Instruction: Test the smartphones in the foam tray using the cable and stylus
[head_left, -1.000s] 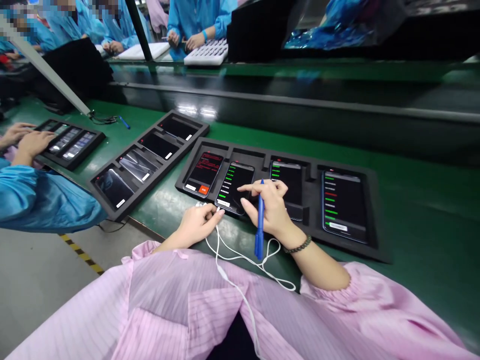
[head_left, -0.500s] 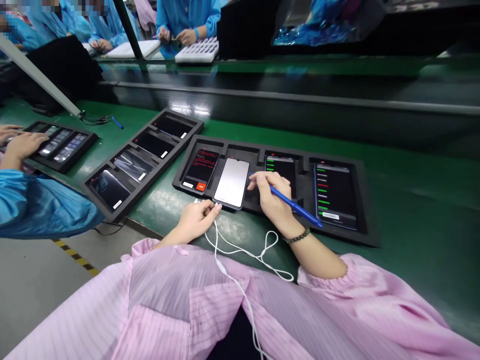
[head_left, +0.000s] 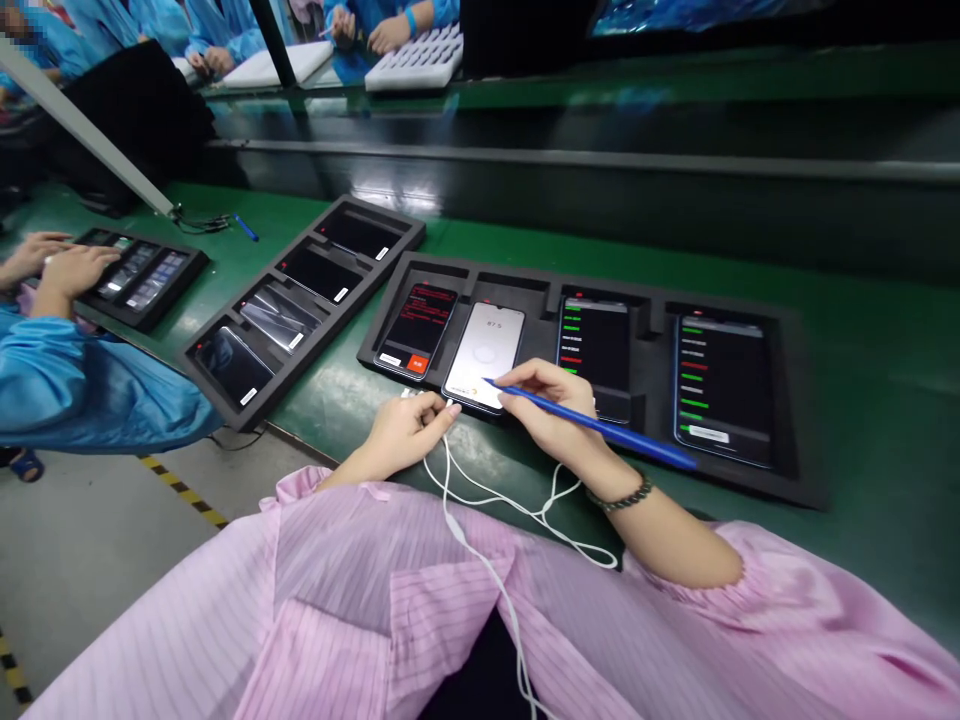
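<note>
A smartphone (head_left: 486, 345) with a lit white screen, showing a number and a circle, lies in a black foam tray (head_left: 517, 282). My left hand (head_left: 401, 435) is at its lower edge, fingers pinched on the plug end of a white earphone cable (head_left: 487, 572), which trails down over my lap. Whether the plug sits fully in the phone is hidden by the fingers. In my right hand (head_left: 551, 415) is a blue stylus (head_left: 622, 432), its tip over the lower part of the white screen. Another phone (head_left: 416, 330), with red text, lies to the left.
Two phones (head_left: 596, 345) (head_left: 721, 385) with colored text lines lie to the right in the same tray. A second foam tray (head_left: 300, 345) of dark phones stands at an angle on the left. Beyond it, a co-worker's hands (head_left: 75, 268) rest over another tray. A ledge (head_left: 525, 165) runs behind.
The white screen now shows a number and a circle. My right hand and stylus have moved down toward the screen's lower part. The view has shifted slightly.
</note>
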